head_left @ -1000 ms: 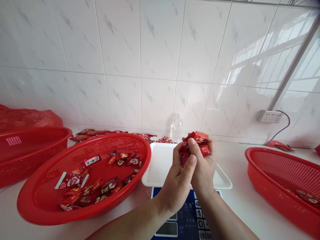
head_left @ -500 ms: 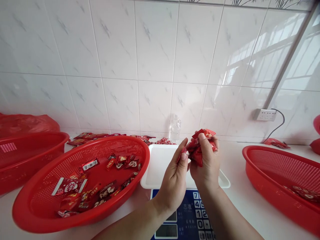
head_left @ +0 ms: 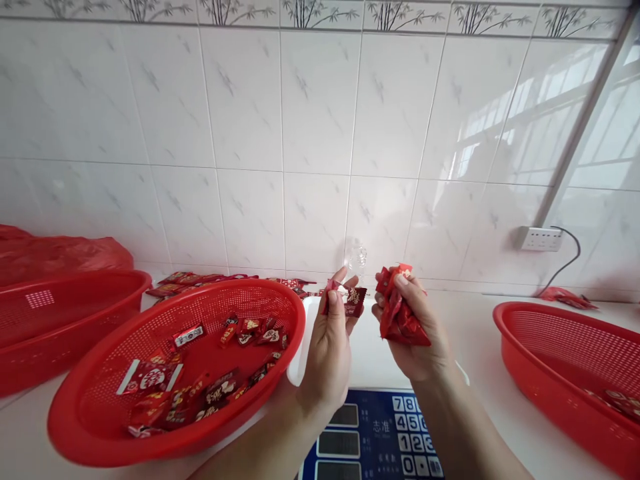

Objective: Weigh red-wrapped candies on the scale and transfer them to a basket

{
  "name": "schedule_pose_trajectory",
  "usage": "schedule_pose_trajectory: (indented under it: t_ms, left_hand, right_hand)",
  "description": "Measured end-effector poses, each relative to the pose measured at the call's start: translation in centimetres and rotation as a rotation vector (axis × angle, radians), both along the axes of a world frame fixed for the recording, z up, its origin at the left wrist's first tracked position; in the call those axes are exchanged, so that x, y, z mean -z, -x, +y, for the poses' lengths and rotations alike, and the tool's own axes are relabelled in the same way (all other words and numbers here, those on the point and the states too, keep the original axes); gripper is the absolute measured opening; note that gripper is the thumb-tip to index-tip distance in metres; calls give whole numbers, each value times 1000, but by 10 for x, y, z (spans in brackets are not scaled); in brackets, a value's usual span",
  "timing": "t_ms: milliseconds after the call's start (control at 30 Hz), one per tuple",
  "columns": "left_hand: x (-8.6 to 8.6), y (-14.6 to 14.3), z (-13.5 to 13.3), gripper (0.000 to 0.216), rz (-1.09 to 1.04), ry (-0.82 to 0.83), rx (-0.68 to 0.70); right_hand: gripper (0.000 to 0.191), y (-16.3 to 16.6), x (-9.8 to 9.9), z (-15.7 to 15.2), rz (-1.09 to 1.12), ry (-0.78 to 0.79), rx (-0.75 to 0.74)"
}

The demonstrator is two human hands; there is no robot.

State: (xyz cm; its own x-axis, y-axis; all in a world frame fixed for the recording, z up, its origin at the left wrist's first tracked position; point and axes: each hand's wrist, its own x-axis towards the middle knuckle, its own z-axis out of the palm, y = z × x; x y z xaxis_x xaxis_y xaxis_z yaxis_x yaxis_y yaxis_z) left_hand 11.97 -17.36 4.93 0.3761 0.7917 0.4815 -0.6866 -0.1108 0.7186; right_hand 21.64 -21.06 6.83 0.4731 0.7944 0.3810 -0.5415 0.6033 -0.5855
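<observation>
My left hand [head_left: 327, 347] is raised above the white scale tray [head_left: 370, 357] and pinches a small dark red candy packet [head_left: 353, 301] between thumb and fingertips. Just to its right, my right hand [head_left: 415, 333] is closed around a bunch of red candy packets [head_left: 397, 313]. The two hands are a little apart. To the left, a red oval basket [head_left: 125, 427] holds several loose red candy packets [head_left: 200, 373].
A blue scale keypad [head_left: 380, 437] lies under my wrists. Red baskets stand at the far left [head_left: 60, 320] and right [head_left: 565, 373]. More packets [head_left: 195, 279] lie along the tiled wall. A clear bottle [head_left: 355, 257] stands behind the tray. A wall socket [head_left: 537, 238] sits at right.
My left hand has pulled one packet away from the bunch and moved left of my right hand. Both hands rose slightly; the view tilted upward.
</observation>
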Motion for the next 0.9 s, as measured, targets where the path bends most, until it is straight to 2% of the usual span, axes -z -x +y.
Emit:
schedule_pose_trajectory:
  t_ms: [167, 367, 633, 767, 900]
  left_hand:
    - [5, 0, 2, 41, 63, -111, -54]
    - [9, 0, -7, 39, 140, -280, -40]
    - [15, 4, -11, 40, 251, -494, -224]
    - [16, 5, -11, 41, 261, -462, -220]
    - [11, 4, -10, 41, 194, -303, -79]
  right_hand:
    - [18, 18, 5, 5, -16, 12, -65]
    - [20, 19, 4, 7, 57, 20, -8]
    - [21, 24, 9, 6, -1, -10, 37]
    - [21, 24, 9, 5, -38, -38, 14]
    - [21, 21, 6, 4, -17, -43, 21]
